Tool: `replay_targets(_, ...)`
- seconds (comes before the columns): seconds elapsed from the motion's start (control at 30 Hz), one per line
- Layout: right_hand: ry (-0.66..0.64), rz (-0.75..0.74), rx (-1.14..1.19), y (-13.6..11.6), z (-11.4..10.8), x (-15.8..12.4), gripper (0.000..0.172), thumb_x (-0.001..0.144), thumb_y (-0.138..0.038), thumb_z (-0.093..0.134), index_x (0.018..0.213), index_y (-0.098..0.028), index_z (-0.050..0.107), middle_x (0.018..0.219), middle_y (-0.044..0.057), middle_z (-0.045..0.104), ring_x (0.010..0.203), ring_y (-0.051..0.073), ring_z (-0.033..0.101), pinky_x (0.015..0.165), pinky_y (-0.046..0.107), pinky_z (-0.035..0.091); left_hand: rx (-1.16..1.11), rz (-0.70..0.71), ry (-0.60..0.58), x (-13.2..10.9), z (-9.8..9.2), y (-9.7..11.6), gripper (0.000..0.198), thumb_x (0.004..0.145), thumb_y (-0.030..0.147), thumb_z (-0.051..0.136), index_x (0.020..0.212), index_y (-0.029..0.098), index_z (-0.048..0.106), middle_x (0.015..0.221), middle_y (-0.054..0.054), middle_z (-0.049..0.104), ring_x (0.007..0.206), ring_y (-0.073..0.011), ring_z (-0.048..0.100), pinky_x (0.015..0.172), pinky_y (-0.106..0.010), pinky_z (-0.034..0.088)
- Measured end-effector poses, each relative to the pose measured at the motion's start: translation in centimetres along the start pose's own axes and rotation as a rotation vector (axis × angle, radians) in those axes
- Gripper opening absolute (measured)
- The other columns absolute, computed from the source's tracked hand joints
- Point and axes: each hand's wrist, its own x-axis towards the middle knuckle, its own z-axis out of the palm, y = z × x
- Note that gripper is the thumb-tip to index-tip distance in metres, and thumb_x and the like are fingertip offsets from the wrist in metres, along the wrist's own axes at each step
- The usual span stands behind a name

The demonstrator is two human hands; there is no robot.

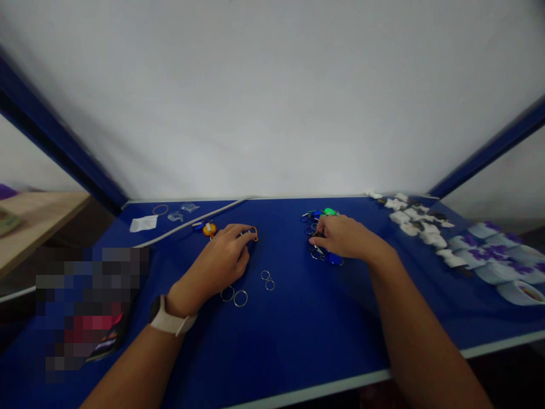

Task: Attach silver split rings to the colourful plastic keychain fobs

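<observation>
My left hand point(225, 253) lies low over the blue tabletop, fingers stretched forward and the thumb apart. Its fingertips touch an orange carabiner point(255, 233); what lies under the palm is hidden. Just behind that hand sits an orange round keychain reel point(209, 229) with a blue piece beside it. My right hand point(347, 236) reaches into a small cluster of carabiners and rings, thumb and index finger apart. A green round reel point(329, 212) and a blue reel point(335, 259) show around it. Between my hands lie two small split rings point(269, 285); two larger split rings point(240, 298) lie nearer me.
White bundled pieces point(421, 227) and several white rolls with purple marks point(494, 255) line the right side. A white cable point(196, 220), a paper slip point(143, 224), clear plastic bits point(175, 216) and a rubber band point(160, 209) lie back left. A blurred-out object point(97, 301) is at left.
</observation>
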Motion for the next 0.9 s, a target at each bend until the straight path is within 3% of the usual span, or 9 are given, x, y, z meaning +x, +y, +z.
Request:
replay_targets(0.23, 0.365, 0.057, 0.251, -1.1, -0.2, 0.5, 0.033, 0.089, -0.052, 0.054, 0.087, -0.019, 0.06, 0.082, 0.008, 0.069, 0.072, 0.022, 0.062, 0.064, 0.032, 0.041, -0.038, 0.013, 0.028, 0.0, -0.2, 0.2, 0.032, 0.092, 0.009, 0.047, 0.118, 0.015, 0.063, 0.125, -0.013, 0.062, 0.119, -0.0257, 0.058, 0.104, -0.049, 0.049)
replay_targets(0.37, 0.46, -0.046, 0.477, -2.5, 0.4, 0.7, 0.032, 0.088, -0.05, 0.058, 0.094, -0.018, 0.059, 0.079, 0.006, 0.069, 0.066, 0.018, 0.061, 0.064, 0.032, 0.043, -0.095, 0.025, 0.056, 0.1, -0.5, 0.6, 0.03, 0.093, 0.012, 0.049, 0.12, 0.016, 0.062, 0.123, -0.013, 0.063, 0.117, -0.0255, 0.058, 0.103, -0.048, 0.05)
replay_targets(0.53, 0.407, -0.259, 0.647, -5.3, 1.5, 0.3, 0.025, 0.088, -0.04, 0.063, 0.101, -0.02, 0.057, 0.086, 0.002, 0.069, 0.073, 0.016, 0.062, 0.068, 0.03, 0.045, -0.178, -0.013, 0.09, 0.2, -1.0, 1.2, 0.041, 0.094, 0.017, 0.053, 0.134, 0.018, 0.052, 0.125, -0.012, 0.062, 0.118, -0.0245, 0.059, 0.104, -0.046, 0.049)
replay_targets(0.67, 0.318, -0.422, 0.703, -7.2, 2.5, -0.1, 0.024, 0.086, -0.033, 0.068, 0.104, -0.02, 0.057, 0.097, 0.003, 0.069, 0.09, 0.018, 0.064, 0.081, 0.032, 0.047, -0.27, -0.006, 0.094, 0.2, -1.1, 1.4, 0.044, 0.093, 0.02, 0.058, 0.136, 0.02, 0.05, 0.127, -0.01, 0.064, 0.118, -0.0228, 0.061, 0.103, -0.043, 0.05)
replay_targets(0.9, 0.256, -0.494, 0.835, -7.9, 3.2, -0.2, 0.027, 0.088, -0.035, 0.069, 0.108, -0.022, 0.057, 0.097, 0.002, 0.069, 0.087, 0.016, 0.064, 0.08, 0.031, 0.049, -0.385, -0.001, 0.107, 0.3, -0.8, 1.2, 0.04, 0.091, 0.023, 0.064, 0.13, 0.02, 0.057, 0.123, -0.009, 0.069, 0.11, -0.0205, 0.067, 0.098, -0.038, 0.054)
